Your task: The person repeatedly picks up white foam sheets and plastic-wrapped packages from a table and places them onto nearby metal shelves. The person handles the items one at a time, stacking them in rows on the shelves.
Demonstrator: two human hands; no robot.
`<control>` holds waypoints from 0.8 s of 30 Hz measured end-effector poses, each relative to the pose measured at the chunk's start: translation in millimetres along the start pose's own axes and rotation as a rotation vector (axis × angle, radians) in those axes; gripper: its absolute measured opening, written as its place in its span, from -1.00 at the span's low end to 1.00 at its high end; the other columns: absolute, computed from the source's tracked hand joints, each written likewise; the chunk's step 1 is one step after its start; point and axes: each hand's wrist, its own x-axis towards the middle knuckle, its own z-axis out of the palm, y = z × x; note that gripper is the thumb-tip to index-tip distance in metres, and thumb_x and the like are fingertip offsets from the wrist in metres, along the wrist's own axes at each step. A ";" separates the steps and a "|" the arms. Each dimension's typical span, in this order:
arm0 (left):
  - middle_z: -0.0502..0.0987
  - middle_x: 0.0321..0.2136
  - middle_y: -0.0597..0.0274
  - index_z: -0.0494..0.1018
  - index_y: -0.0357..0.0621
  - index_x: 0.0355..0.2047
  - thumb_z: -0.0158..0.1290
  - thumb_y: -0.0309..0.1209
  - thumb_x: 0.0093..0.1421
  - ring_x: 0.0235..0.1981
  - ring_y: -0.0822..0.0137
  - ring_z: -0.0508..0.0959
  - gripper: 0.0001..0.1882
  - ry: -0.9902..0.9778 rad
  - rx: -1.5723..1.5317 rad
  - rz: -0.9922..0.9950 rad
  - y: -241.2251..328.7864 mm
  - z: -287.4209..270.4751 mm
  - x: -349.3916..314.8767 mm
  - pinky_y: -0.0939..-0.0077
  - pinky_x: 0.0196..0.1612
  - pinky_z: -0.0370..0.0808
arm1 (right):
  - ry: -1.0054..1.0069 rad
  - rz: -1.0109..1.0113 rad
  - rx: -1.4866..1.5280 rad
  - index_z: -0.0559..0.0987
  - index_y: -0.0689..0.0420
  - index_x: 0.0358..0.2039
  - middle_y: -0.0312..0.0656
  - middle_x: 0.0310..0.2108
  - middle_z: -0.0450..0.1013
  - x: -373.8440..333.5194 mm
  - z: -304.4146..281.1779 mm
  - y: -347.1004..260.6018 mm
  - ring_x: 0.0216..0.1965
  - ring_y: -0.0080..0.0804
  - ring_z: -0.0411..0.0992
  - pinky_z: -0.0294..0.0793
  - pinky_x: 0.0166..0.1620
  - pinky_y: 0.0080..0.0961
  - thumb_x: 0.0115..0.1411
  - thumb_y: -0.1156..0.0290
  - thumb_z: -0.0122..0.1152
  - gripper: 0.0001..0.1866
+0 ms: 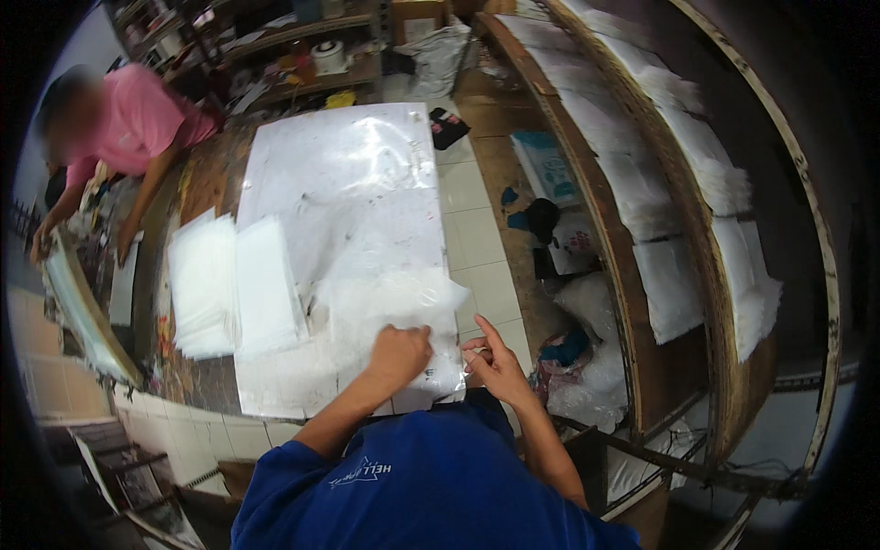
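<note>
A thin, see-through plastic sheet (394, 298) lies before me on a white board, its right end jutting past the board's edge. My left hand (401, 356) is at the sheet's near side, fingers curled down; whatever is under the fingertips is hidden. Just off the board's right edge is my right hand (496, 363), index finger stretched out and the other fingers loosely bent, with nothing seen in it. To the left rest two stacks of whitish plastic sheets side by side, the left stack (202, 289) and the right stack (266, 284).
The white board (344, 151) covers much of the worktable (206, 183). At the right, a slanted wooden rack (632, 275) carries several piles of plastic sheets (669, 289). Below it sit crumpled clear plastic (591, 390) and dark items. A co-worker in pink (147, 119) handles a frame (92, 312) far left.
</note>
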 end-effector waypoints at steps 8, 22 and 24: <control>0.54 -0.52 0.14 0.45 -0.14 -0.39 0.05 -0.32 0.15 -0.47 0.13 0.58 -0.84 0.101 -0.227 0.079 30.4 -8.1 -29.5 0.25 -0.27 0.42 | -0.065 -0.043 -0.027 0.48 0.26 -0.06 -0.26 -0.40 0.47 14.0 15.6 26.2 -0.45 -0.60 0.47 0.43 -0.38 -0.66 0.32 0.44 0.05 -0.76; 0.57 -0.49 0.07 0.52 -0.16 -0.37 0.08 -0.26 0.16 -0.41 0.03 0.56 -0.78 -0.005 -0.418 -0.106 -22.7 -1.8 -77.2 0.19 -0.20 0.45 | 0.210 0.005 -0.342 0.53 0.18 -0.21 -0.31 -0.53 0.45 1.4 -35.2 53.3 -0.52 -0.63 0.36 0.37 -0.43 -0.59 0.25 0.49 0.05 -0.86; 0.57 -0.50 0.07 0.53 -0.15 -0.39 0.08 -0.27 0.15 -0.43 0.03 0.56 -0.79 0.013 -0.424 -0.143 -30.0 -1.2 -79.1 0.19 -0.22 0.45 | 0.224 0.016 -0.346 0.53 0.19 -0.22 -0.36 -0.53 0.42 1.4 -35.6 51.6 -0.52 -0.66 0.32 0.33 -0.43 -0.62 0.26 0.49 0.06 -0.87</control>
